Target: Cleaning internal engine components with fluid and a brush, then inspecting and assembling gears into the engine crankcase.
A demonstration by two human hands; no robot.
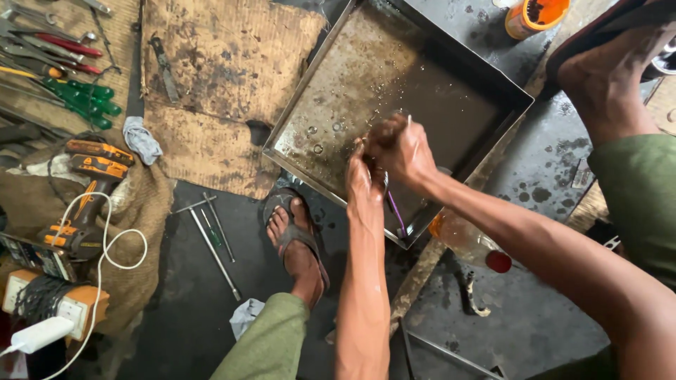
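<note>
Crouching over a shallow metal tray (331, 84) on the dark, oil-stained floor (535, 317), the person is working both hands together above the tray's near edge. The left hand (362, 179) is closing its fingers around something small and dark, too hidden to make out, and the right hand (401, 148) is curling tightly over the same spot, gripping a thin rod-like piece that is sticking up between its fingers. A purple-handled tool (396, 211) is hanging down just below the hands, though which hand is holding it is unclear. The tray is holding a film of dirty liquid with bubbles. A sandalled foot (296, 239) is resting just beside the tray's corner. A plastic bottle with a red cap (468, 243) is lying under the right forearm. An orange cordless drill (88, 190), green-handled screwdrivers (84, 102) and worn cardboard (218, 84) are lying well to the left.
</note>
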